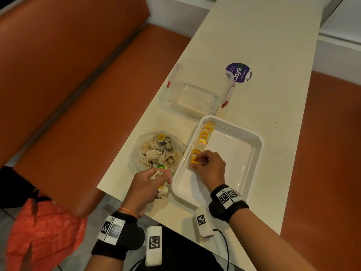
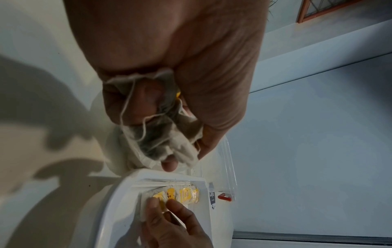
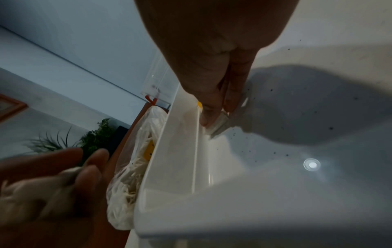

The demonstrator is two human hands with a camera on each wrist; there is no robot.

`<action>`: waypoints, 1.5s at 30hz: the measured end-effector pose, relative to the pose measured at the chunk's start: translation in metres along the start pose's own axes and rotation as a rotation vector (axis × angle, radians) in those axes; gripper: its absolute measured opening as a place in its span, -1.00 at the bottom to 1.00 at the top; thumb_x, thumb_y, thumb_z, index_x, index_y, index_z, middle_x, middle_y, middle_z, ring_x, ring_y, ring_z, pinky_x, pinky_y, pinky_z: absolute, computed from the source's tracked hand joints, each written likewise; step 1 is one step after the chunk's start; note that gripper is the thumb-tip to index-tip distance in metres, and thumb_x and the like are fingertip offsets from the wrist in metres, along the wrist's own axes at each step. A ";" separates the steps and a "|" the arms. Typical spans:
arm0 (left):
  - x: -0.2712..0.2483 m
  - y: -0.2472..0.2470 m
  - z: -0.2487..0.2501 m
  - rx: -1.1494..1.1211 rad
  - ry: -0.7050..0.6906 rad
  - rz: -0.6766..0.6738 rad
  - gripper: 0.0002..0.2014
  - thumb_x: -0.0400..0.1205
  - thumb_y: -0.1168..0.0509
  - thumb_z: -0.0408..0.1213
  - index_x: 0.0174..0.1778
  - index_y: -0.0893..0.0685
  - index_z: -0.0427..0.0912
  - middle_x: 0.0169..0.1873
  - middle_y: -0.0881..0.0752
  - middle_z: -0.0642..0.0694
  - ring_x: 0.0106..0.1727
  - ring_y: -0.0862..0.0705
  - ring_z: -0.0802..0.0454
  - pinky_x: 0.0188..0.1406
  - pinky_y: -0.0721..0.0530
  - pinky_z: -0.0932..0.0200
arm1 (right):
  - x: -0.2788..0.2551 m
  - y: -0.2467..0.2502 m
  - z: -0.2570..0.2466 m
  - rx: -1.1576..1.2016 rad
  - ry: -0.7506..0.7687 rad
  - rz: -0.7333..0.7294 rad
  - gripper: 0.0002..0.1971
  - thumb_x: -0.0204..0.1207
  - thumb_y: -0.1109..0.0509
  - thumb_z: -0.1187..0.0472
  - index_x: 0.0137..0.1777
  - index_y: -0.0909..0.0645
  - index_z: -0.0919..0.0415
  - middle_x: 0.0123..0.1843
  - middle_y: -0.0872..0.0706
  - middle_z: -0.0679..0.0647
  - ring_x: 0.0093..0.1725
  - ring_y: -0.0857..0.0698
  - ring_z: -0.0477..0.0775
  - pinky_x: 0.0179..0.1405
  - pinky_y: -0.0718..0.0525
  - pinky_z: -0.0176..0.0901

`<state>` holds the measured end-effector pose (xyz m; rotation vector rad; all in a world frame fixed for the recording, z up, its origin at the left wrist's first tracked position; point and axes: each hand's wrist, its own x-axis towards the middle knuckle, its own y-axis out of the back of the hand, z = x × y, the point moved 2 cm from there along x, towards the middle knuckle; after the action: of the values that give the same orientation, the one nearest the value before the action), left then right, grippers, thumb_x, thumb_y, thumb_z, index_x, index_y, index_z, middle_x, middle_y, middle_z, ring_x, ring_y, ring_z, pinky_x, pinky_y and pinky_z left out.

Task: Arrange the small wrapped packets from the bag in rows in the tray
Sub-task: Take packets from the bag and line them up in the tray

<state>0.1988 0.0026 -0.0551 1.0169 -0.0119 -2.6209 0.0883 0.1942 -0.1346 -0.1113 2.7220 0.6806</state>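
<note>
Yellow-labelled packets along tray wall

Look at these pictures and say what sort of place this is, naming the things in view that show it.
Probably a café or canteen seating area, though that is not certain. A long cream table runs beside an orange padded bench. A round printed sticker is fixed to the tabletop, and potted plants stand in the background.

Cream table against white walls, orange upholstered bench alongside, grey tiled floor below, leafy plants and wood-framed window beyond
</note>
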 end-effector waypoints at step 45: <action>-0.023 -0.039 0.006 -0.465 -0.042 -0.399 -0.65 0.47 -0.59 -0.05 0.15 -0.86 -0.06 -0.25 -0.72 -0.18 -0.59 -0.52 0.10 -0.71 -0.17 0.32 | -0.073 0.082 -0.065 0.340 0.050 -0.624 -0.81 0.73 -0.43 0.17 0.15 -0.76 0.31 0.05 -0.88 0.22 -0.03 -0.83 0.21 -0.01 -0.82 0.12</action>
<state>0.1991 0.0456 -0.0399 0.8617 0.8276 -2.7801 0.1249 0.2359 -0.0191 -0.8527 2.5772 0.0364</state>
